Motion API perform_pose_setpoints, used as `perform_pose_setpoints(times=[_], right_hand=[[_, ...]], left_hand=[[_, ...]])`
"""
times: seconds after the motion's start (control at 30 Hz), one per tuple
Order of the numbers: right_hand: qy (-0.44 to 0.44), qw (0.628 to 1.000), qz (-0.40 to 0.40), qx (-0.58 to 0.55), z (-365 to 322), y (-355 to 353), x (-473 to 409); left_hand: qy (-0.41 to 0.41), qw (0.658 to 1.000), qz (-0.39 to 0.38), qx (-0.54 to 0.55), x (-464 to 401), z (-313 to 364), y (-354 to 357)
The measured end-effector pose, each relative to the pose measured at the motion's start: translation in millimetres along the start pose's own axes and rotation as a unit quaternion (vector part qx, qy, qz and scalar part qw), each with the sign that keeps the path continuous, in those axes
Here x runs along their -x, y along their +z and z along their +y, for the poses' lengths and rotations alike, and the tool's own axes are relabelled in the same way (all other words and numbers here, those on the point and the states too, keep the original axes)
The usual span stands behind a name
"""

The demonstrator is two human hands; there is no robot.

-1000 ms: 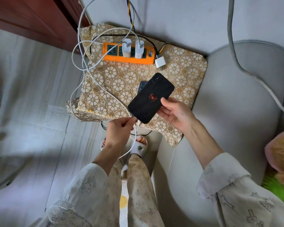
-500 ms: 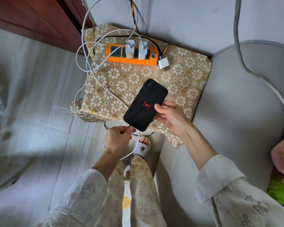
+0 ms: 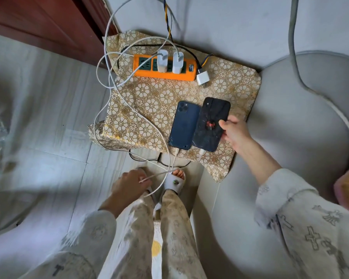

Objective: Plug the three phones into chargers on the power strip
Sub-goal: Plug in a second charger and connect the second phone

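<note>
An orange power strip (image 3: 143,72) lies at the back of a floral cushion (image 3: 145,109), with two white chargers (image 3: 162,61) plugged in. A third white charger (image 3: 202,77) lies loose at its right end. A blue phone (image 3: 184,125) lies face down on the cushion with a white cable in its bottom port. Beside it lies a black phone with a red spider (image 3: 210,125), also with a cable plugged in; my right hand (image 3: 233,130) touches its right edge. My left hand (image 3: 129,185) pinches a white cable (image 3: 159,175) low over the floor. No third phone is visible.
White cables (image 3: 107,63) loop off the cushion's left side. A grey sofa (image 3: 300,121) fills the right, with a thick grey cord (image 3: 294,57) across it. My sandalled foot (image 3: 175,181) stands below the cushion. A wooden door (image 3: 38,23) is at the upper left. Tiled floor lies to the left.
The black phone was lifted in my right hand while my left hand held a cable at its bottom; now it lies on the cushion beside the blue phone. My left hand has dropped lower.
</note>
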State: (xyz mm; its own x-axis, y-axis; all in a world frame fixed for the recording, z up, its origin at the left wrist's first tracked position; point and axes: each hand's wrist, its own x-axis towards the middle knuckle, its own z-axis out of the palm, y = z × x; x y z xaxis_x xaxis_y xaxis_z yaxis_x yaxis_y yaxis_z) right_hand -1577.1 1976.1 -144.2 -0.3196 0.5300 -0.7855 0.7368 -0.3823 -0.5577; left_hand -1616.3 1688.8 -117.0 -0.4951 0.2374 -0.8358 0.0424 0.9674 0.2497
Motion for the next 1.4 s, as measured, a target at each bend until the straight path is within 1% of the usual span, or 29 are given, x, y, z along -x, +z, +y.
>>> perform_pose_setpoints(times=[0.03,0.07,0.13,0.17,0.23,0.33,0.37,0.43,0.5,0.57,0.6,0.67,0.73,0.77,0.83,0.9,0.93,1.0,1.07,1.1,1.17,1.2,1.23,1.33,1.4], right_hand=[[0.0,0.999,0.014,0.048,3,-1,-2],[0.01,0.997,0.027,0.066,6,-1,-3],[0.044,0.998,0.037,0.031,15,-2,-4],[0.061,0.997,0.043,0.006,20,-1,-5],[0.07,0.996,0.058,0.012,27,1,-8],[0.053,0.993,0.091,0.057,31,5,-13],[0.042,0.991,0.098,0.075,31,6,-14],[0.012,0.987,0.111,0.116,27,9,-11],[-0.017,0.982,0.112,0.154,22,13,-7],[-0.037,0.974,0.101,0.2,17,16,-4],[-0.042,0.972,0.092,0.212,14,19,-2],[-0.054,0.972,0.076,0.215,9,24,-1],[-0.072,0.971,0.068,0.216,4,30,-1],[-0.078,0.972,0.065,0.211,1,33,-1],[-0.084,0.975,0.06,0.195,-4,40,0],[-0.098,0.976,0.054,0.185,-8,46,2],[-0.106,0.976,0.05,0.184,-10,49,4],[-0.118,0.976,0.042,0.18,-15,54,7],[-0.129,0.975,0.037,0.178,-21,60,11],[-0.136,0.974,0.036,0.177,-25,64,14],[-0.145,0.973,0.031,0.175,-33,74,21],[-0.148,0.972,0.027,0.178,-36,81,25],[-0.152,0.971,0.021,0.182,-40,87,30],[-0.161,0.964,-0.019,0.209,-45,108,50],[-0.162,0.957,-0.068,0.23,-46,123,65]], left_hand=[[-0.011,0.999,-0.003,-0.03,3,-12,1],[-0.011,0.998,-0.022,-0.055,4,-22,1],[0.0,0.993,-0.09,-0.073,1,-35,0],[0.008,0.991,-0.12,-0.061,0,-37,1],[0.034,0.987,-0.15,-0.036,-3,-33,2],[0.081,0.984,-0.16,0.011,-14,-18,3],[0.091,0.984,-0.153,0.024,-19,-12,0],[0.098,0.99,-0.092,0.041,-32,3,-12],[0.084,0.992,0.021,0.095,-48,17,-35],[0.048,0.973,0.136,0.181,-66,30,-63],[0.034,0.961,0.173,0.214,-75,35,-77],[0.018,0.948,0.208,0.238,-93,44,-100],[0.019,0.939,0.22,0.262,-108,54,-119],[0.017,0.93,0.221,0.294,-116,58,-127],[0.01,0.897,0.221,0.383,-126,65,-143],[0.02,0.864,0.261,0.429,-131,68,-154],[0.032,0.854,0.289,0.431,-132,69,-158],[0.076,0.846,0.335,0.409,-127,64,-164],[0.122,0.833,0.369,0.393,-117,53,-164],[0.127,0.821,0.382,0.405,-109,44,-161],[0.082,0.778,0.398,0.48,-93,23,-150],[0.038,0.754,0.395,0.523,-84,9,-142],[-0.013,0.74,0.378,0.556,-75,-5,-133],[-0.175,0.752,0.283,0.569,-48,-44,-105],[-0.237,0.762,0.196,0.569,-29,-63,-92]])
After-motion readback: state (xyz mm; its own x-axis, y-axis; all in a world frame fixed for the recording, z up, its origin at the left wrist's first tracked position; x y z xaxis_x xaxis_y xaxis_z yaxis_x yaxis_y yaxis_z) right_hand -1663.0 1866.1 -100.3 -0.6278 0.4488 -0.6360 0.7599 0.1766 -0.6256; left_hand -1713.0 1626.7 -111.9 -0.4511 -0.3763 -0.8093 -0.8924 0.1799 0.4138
